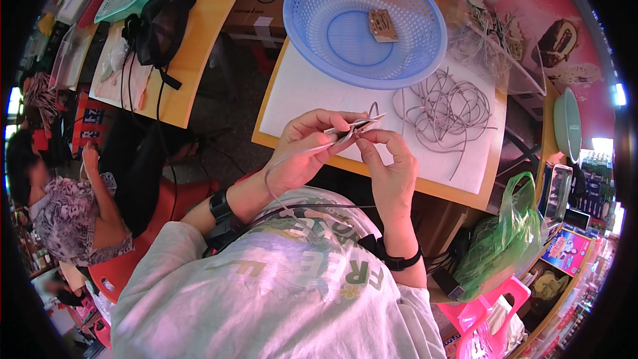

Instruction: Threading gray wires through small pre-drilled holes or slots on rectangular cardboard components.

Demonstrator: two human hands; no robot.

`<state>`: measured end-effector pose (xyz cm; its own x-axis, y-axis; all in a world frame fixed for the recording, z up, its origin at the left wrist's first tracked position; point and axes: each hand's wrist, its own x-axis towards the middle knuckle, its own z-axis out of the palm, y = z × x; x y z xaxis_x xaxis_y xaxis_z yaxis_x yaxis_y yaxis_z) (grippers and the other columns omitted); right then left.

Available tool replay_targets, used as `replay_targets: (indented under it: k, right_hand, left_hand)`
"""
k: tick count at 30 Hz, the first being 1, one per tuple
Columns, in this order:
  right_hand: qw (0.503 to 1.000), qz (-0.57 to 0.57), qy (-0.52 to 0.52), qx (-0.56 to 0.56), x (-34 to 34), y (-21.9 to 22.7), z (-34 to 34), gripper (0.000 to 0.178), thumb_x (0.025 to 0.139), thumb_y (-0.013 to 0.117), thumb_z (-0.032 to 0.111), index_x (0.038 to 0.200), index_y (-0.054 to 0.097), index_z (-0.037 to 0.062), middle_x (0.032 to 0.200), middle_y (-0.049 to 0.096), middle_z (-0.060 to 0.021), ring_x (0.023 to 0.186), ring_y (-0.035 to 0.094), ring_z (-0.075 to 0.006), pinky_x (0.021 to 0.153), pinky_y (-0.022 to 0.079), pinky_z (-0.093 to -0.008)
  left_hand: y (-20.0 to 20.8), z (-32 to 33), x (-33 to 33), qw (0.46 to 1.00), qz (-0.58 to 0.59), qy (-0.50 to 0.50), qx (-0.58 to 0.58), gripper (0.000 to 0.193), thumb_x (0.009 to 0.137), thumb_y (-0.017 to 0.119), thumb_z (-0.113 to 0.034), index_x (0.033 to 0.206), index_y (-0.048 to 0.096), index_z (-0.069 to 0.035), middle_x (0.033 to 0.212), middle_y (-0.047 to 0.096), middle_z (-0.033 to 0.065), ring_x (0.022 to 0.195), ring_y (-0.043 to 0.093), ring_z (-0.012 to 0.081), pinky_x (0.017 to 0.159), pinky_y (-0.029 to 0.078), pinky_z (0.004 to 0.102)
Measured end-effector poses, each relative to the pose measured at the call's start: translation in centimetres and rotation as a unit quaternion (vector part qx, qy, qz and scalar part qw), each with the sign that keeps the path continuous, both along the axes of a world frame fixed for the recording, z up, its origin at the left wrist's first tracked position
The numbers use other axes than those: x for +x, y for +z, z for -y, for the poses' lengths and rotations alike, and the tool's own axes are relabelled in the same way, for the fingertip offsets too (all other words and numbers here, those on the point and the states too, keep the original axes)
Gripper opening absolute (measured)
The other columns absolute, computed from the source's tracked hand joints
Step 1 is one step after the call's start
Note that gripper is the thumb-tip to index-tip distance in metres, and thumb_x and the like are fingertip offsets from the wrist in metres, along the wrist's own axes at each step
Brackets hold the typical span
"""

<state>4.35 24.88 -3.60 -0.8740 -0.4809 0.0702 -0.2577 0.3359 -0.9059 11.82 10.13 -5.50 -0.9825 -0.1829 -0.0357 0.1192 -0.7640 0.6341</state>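
Note:
Above the near edge of the white-covered table, my left hand (297, 153) is closed on a small flat folded piece (362, 124) with pale edges and a darker inside. A grey cord (292, 155) runs from the fingers over my left palm and hangs toward my shirt; a short loop of cord also rises above the piece. My right hand (392, 167) meets it from the other side, thumb and forefinger pinched at its edge. Whatever lies between those right fingertips is too small to make out. Right of the hands is a loose tangle of grey cord (442, 110).
Beyond the hands stands a blue plastic basket (291, 20) holding a brown card piece (383, 26). A clear bin (508, 60) with cord bundles is at the back right. A green plastic bag (505, 246) hangs at my right. Another person (76, 216) sits at the left.

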Motion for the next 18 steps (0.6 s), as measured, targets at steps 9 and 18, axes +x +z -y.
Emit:
replay_targets:
  k: [9,18]
  right_hand:
    - [0.958,0.252,0.015,-0.135,-0.1,-0.8,-0.1,0.014,0.090,0.065,0.013,0.094,0.063,-0.0007,0.084,0.060,0.0000,0.079,0.054,-0.0064,0.070,0.044,-0.0205]
    - [0.927,0.334,0.056,-0.162,-0.4,-1.6,-0.7,0.023,0.090,0.064,0.012,0.108,0.062,-0.0037,0.093,0.064,-0.0034,0.084,0.055,-0.0080,0.074,0.041,-0.0199]
  left_hand:
    - [-1.1,-0.2,-0.3,0.995,-0.037,0.037,-0.084,0.011,0.087,0.060,-0.005,0.098,0.060,-0.004,0.127,0.056,0.0174,0.133,0.040,0.0329,0.110,0.034,0.0455]
    - [-1.3,-0.2,-0.2,0.996,-0.056,0.025,-0.068,0.016,0.087,0.054,0.004,0.100,0.061,-0.002,0.127,0.055,0.0134,0.133,0.040,0.0292,0.109,0.034,0.0411]
